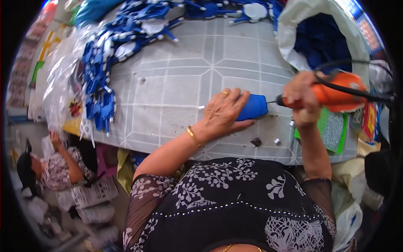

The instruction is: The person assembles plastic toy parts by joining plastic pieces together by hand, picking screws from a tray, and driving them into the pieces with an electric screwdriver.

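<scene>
On the grey tabletop, my left hand [226, 110] is closed over a blue plastic part [254, 107] and presses it down. A white tip juts out beyond the hand's left side. My right hand [301, 95] is wrapped round an orange electric screwdriver [339, 91] with a black nose and a black cable. Its thin bit points left and meets, or nearly meets, the right end of the blue part; I cannot tell which. Motion blurs the right hand a little.
Blue-and-white plastic pieces [97, 80] line the table's left and far edges. A white sack [289, 38] holding blue parts stands far right. A green tray [333, 130] of small metal pieces lies right. A dark scrap [255, 142] is near me. Another person [63, 168] sits lower left.
</scene>
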A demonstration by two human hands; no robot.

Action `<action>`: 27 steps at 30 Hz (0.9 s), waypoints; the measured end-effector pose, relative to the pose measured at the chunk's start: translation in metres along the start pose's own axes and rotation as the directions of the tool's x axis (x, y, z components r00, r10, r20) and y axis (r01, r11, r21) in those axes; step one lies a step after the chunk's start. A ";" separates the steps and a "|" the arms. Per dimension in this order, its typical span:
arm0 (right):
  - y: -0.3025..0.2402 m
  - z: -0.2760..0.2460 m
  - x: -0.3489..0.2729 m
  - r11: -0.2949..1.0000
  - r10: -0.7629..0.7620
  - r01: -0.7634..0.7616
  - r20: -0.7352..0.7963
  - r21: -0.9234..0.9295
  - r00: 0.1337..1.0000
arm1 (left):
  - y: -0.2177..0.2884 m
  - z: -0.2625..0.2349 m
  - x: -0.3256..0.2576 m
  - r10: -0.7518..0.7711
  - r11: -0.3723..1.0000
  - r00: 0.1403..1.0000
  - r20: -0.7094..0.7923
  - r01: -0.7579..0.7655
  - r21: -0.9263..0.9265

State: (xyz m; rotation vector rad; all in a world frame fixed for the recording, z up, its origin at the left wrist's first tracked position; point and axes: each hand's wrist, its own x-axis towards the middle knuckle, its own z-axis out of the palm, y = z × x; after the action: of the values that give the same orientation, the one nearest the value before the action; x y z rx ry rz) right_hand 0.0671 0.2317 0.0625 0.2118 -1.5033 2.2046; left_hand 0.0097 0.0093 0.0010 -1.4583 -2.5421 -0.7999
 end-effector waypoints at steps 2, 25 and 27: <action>-0.022 -0.008 0.006 0.992 -0.124 0.124 -0.027 0.015 0.992 | 0.002 -0.009 -0.003 -0.039 0.998 0.999 0.006 0.039 0.041; 0.122 0.041 0.065 0.495 0.004 0.489 0.564 -0.719 0.826 | 0.003 -0.095 -0.254 -0.411 0.652 0.578 -0.705 0.727 0.216; 0.151 0.063 0.068 0.522 0.180 0.343 0.494 -0.781 0.851 | -0.006 -0.087 -0.230 -0.436 0.651 0.625 -0.647 0.716 0.253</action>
State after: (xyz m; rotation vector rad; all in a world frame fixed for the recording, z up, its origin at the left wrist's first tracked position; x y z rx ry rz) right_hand -0.0695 0.1493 -0.0145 0.5673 -2.6329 1.0726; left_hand 0.1131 -0.2142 -0.0048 -0.1342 -2.4691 -0.4400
